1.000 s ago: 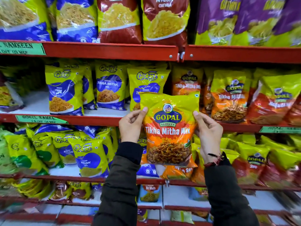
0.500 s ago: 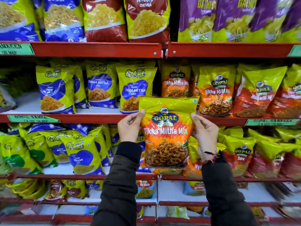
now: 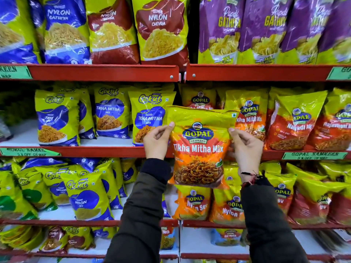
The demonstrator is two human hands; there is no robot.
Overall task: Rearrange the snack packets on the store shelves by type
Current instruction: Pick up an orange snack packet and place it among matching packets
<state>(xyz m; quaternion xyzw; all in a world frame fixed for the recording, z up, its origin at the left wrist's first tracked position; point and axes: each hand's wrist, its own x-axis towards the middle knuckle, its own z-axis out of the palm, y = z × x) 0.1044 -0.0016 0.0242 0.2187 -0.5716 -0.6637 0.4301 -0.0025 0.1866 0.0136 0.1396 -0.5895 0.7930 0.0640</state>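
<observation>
Gopal Tikha Mitha Mix packet (image 3: 199, 147) held upright before the middle shelf (image 3: 106, 151).
Left hand (image 3: 156, 142) pinches its nine o'clock edge, right hand (image 3: 246, 147) its three o'clock edge; packet between fingertips.

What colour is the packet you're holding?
Yellow top, orange-red lower half, on the Gopal Tikha Mitha Mix packet; head view.

I'm looking at a shop aisle: red shelves (image 3: 106, 72) packed with branded snack packets (image 3: 112, 111), green offer labels (image 3: 314, 155) along their edges.
</observation>
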